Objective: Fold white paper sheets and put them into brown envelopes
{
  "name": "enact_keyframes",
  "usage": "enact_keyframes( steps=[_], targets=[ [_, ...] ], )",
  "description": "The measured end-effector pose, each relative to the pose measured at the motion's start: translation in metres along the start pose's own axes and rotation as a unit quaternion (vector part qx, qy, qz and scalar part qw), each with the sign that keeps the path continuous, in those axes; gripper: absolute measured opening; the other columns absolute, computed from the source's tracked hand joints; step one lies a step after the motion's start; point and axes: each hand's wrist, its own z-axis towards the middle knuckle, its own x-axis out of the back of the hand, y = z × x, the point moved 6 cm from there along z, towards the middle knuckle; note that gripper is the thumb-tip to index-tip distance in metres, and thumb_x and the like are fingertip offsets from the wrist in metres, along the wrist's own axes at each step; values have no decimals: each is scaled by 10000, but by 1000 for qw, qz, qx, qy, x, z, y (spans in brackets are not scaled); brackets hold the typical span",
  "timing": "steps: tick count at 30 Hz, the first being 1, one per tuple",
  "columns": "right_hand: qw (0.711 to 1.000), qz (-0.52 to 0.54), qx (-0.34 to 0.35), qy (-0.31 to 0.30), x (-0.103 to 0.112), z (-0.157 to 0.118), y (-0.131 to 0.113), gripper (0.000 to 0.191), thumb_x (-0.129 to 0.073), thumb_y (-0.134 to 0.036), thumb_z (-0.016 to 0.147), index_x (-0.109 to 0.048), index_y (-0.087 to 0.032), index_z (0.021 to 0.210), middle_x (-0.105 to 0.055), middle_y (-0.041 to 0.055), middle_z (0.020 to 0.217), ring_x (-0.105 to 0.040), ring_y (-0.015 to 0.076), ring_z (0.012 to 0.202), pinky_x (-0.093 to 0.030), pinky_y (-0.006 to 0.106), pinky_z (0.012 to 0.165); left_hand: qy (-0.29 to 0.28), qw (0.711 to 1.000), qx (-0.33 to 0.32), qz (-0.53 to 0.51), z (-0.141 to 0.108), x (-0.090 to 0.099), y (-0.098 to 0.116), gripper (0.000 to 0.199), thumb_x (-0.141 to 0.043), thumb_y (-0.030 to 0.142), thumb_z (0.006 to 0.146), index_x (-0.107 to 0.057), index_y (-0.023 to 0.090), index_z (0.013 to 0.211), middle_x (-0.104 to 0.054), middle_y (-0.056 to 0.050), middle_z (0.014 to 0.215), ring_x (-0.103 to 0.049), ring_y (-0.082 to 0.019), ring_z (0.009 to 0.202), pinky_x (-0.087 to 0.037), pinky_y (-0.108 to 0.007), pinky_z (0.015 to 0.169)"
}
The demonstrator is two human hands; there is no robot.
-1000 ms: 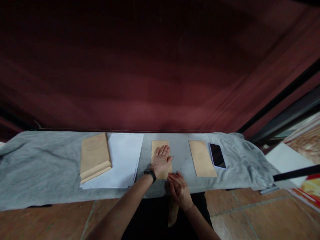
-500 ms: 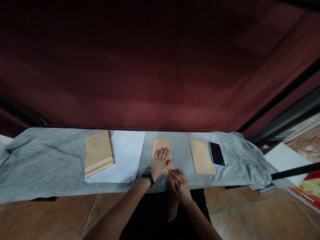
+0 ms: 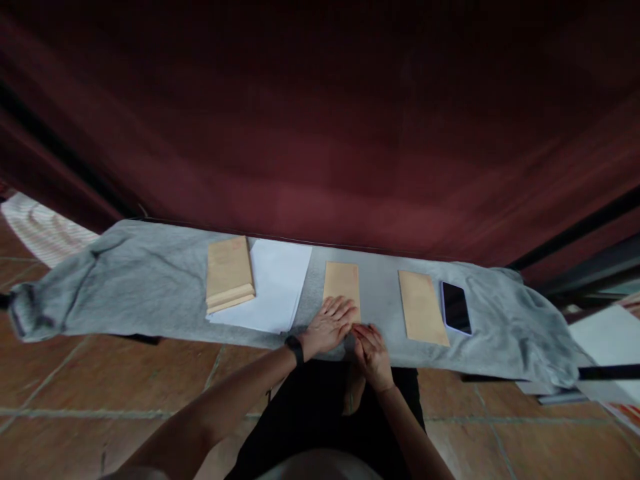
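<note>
Grey-clothed bench [image 3: 150, 287] carried everything. White sheets [image 3: 283, 277] lay left of the middle envelope [image 3: 342, 279], brown stack [image 3: 229, 267] farther left. Left hand [image 3: 332, 325] pressed flat over that envelope's near end, grip spread; right hand [image 3: 373, 357] at its near right corner, grip unclear. Phone [image 3: 456, 308] well right of it. Envelope seemed light, thin, easily creased; long edges probably the best hold.

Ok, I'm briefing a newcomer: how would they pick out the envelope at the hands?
Find the long grey cloth in front of the dark red backdrop. Near its middle, between the white paper and another single envelope, lies the brown envelope. Unlike that one and the brown stack, it has the left hand spread over its near end.
</note>
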Motion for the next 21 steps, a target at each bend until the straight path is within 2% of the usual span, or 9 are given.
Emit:
enact_keyframes(
  steps=[4,9,15,21],
  targets=[
    [1000,-2,0,-1,0,-1,1,361,-392,-201,1018,-623,-208,1295,-698,94,1227,-635,216,1163,-442,522,1113,-24,998,-56,-15,-19,7,11,527,-346,409,1038,-332,233,1534,-323,-38,1623,-219,-206,1517,-113,-438,1253],
    [1000,-8,6,-15,-1,-4,2,372,-373,-219,1032,-593,-204,1332,-681,98,1262,-615,216,1202,-432,517,1124,-55,994,-89,-22,-37,14,18,650,-395,519,1008,-298,159,1540,-294,-92,1631,-198,-214,1524,-108,-394,1255],
    [1000,-20,12,-14,-1,-6,3,359,-382,-218,1033,-599,-195,1319,-681,101,1263,-612,217,1207,-430,518,1123,-66,992,-98,-35,-49,15,16,724,-425,538,996,-211,153,1571,-253,-109,1641,-183,-227,1528,-120,-398,1255],
    [1000,-12,-2,-19,1,-9,3,362,-369,-232,1037,-612,-178,1300,-674,117,1272,-600,232,1229,-431,526,1119,-88,991,-87,-59,-59,15,10,741,-458,541,981,-232,147,1567,-258,-124,1635,-187,-228,1527,-159,-385,1252]
  ],
)
